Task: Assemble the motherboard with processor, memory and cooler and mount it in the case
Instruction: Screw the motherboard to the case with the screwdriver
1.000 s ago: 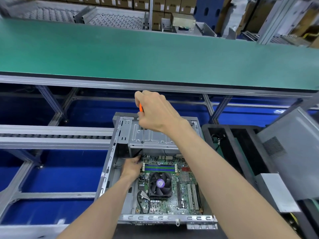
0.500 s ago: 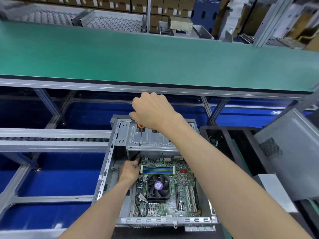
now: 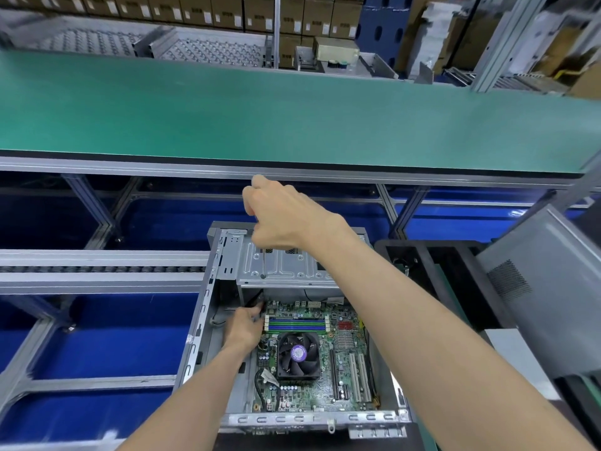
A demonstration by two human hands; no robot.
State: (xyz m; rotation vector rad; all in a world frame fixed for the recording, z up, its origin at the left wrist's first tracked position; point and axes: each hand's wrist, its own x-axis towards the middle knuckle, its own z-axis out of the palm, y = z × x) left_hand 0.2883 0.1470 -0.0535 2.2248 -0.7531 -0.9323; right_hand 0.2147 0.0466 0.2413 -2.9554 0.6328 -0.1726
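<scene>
An open grey computer case [image 3: 201,323] lies below me, with the green motherboard [image 3: 341,379] inside it. A black cooler fan [image 3: 298,355] with a purple hub sits on the board, below the memory slots [image 3: 296,323]. My right hand [image 3: 279,213] is curled round a screwdriver whose thin shaft [image 3: 263,262] points down onto the metal drive bracket [image 3: 283,265] at the case's far end. My left hand [image 3: 244,327] is inside the case at the board's upper left corner, its fingertips on a black cable [image 3: 255,299].
A long green bench top [image 3: 292,118] runs across above the case. A roller rail [image 3: 97,268] lies at the left over blue flooring. A grey side panel [image 3: 546,288] leans at the right beside a black frame [image 3: 422,255]. Cardboard boxes line the back.
My right hand has dropped lower over the drive bracket, and the orange handle is now hidden in my fist. The shaft tip now rests on the bracket. My left hand stays at the board's corner.
</scene>
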